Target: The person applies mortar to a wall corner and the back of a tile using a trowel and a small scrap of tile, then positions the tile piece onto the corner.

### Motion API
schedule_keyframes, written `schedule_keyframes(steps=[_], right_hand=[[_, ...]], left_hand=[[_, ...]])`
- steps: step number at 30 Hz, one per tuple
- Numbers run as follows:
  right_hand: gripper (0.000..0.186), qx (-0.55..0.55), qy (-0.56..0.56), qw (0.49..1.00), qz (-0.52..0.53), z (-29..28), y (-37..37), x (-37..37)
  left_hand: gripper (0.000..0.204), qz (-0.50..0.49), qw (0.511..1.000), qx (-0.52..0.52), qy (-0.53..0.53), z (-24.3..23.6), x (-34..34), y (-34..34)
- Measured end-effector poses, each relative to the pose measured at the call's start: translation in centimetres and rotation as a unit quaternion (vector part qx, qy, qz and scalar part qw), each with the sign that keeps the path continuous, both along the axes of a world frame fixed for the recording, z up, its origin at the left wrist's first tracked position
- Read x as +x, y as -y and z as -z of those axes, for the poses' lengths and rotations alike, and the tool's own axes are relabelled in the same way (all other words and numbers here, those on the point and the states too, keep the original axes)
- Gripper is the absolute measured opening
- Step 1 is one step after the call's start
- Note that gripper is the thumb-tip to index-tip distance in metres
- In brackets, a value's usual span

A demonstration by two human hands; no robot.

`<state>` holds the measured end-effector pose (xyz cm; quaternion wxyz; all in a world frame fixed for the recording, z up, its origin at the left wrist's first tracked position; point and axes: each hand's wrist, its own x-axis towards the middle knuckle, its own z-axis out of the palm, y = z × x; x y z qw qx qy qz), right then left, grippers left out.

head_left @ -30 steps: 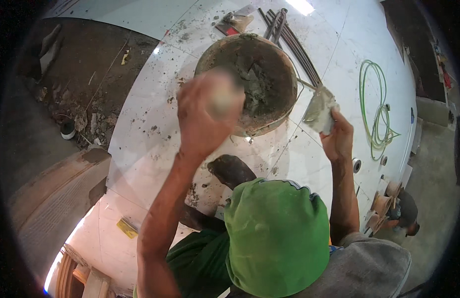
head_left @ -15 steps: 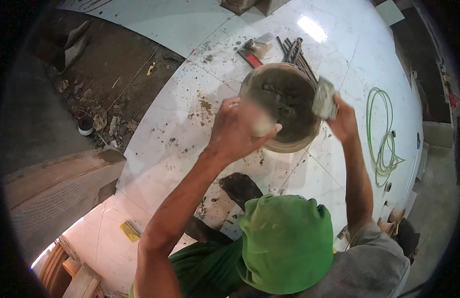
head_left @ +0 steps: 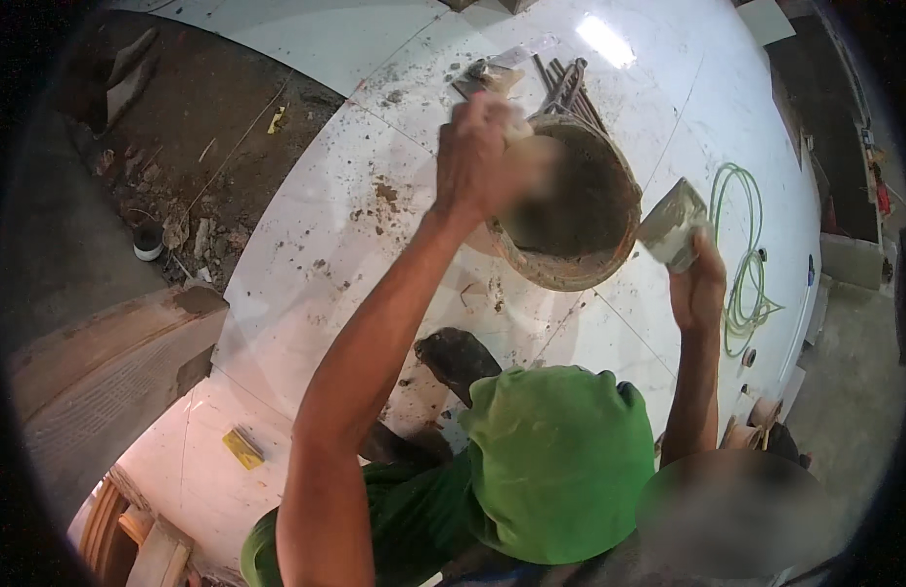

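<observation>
A round, mortar-stained bucket (head_left: 601, 176) stands on white floor tiles, its dark inside partly hidden by a blur. My left hand (head_left: 472, 157) is over its left rim, fingers curled round something pale that is too hidden and blurred to make out. To the right of the bucket, my right hand (head_left: 699, 264) grips a flat, grey-smeared plate (head_left: 673, 220), held tilted. Behind the bucket lie metal rods and a long tool (head_left: 574, 83), beside a small bundle (head_left: 492, 70). Below, a green head covering (head_left: 560, 460) and a dark foot (head_left: 453, 357) show between my arms.
A coiled green hose (head_left: 741, 264) lies on the right. At left, a dirt patch (head_left: 228, 117) with rubble and a white roll (head_left: 148, 249) borders the tiles (head_left: 296, 293), above a curved step (head_left: 130, 362). A yellow object (head_left: 243, 448) sits at lower left.
My left hand has moved up toward the far left rim of the bucket. My right hand has moved down and rightward, away from the rim, with the flat plate still in it.
</observation>
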<state>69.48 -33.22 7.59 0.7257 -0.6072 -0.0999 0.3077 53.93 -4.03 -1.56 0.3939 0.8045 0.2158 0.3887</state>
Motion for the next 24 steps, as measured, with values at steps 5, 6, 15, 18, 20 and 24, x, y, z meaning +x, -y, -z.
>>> schedule_keyframes(steps=[5,6,15,18,20,24], right_hand=[[0.03,-0.313,0.525,0.789,-0.063,0.1,2.3,-5.3],[0.032,-0.291,0.569,0.764,-0.084,0.7,1.5,-6.5],[0.048,-0.338,0.661,0.608,-0.281,5.5,-0.2,-12.4],[0.05,-0.347,0.671,0.58,-0.305,5.4,0.8,-12.2],[0.051,-0.348,0.674,0.569,-0.317,5.1,1.3,-11.7],[0.056,-0.34,0.678,0.552,-0.347,5.0,4.0,-13.6]], left_hand=[[0.041,-0.031,0.976,-0.191,-0.098,1.9,1.3,0.9],[0.041,-0.027,0.976,-0.194,-0.094,1.8,1.4,1.2],[0.036,-0.088,0.953,-0.267,-0.108,1.3,1.0,2.7],[0.036,-0.131,0.953,-0.246,-0.114,1.6,1.8,2.9],[0.036,-0.125,0.957,-0.244,-0.091,1.8,1.9,3.3],[0.035,-0.124,0.97,-0.206,-0.044,3.5,0.9,2.3]])
